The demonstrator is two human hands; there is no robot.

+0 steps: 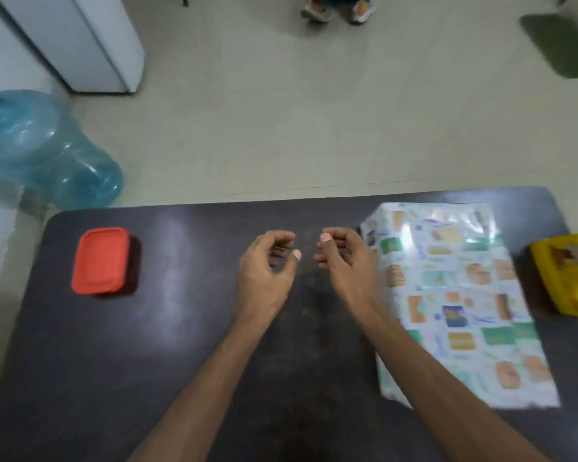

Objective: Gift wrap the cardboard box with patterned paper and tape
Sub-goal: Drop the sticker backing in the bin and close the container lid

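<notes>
My left hand (267,261) and right hand (341,258) hover loosely curled, holding nothing I can make out (clear tape would hardly show). Just beside the right one lies the box (454,295), already covered in patterned paper; I judge only end taping may remain.

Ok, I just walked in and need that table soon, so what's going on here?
A person is gift wrapping at a dark table. The box, on their right, is already covered in patterned paper and lies flat. Neither hand holds it: the left hand and right hand hover close together above the table, fingers loosely curled, nothing visible in them. A red lidded container sits to the left, a yellow packet at the right edge.
</notes>
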